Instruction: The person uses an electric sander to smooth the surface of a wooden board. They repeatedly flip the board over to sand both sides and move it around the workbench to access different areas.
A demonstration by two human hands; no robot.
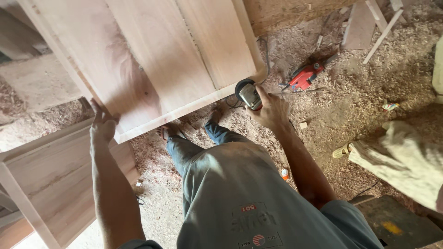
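A large framed wooden panel [152,60] of pale boards fills the upper left. My left hand [102,124] rests flat on its near left corner, fingers spread. My right hand [272,110] grips a small power sander [248,94] with a round black pad, pressed against the panel's near right edge. A thin cable runs from the tool over the sawdust. My legs in grey trousers and my sandalled feet show below the panel.
A second framed wooden panel [50,180] lies at lower left. A red power tool [305,76] sits on the sawdust-covered floor beyond the sander. Wood offcuts [369,23] lie top right. Another person's leg and sandalled foot [344,150] are at right.
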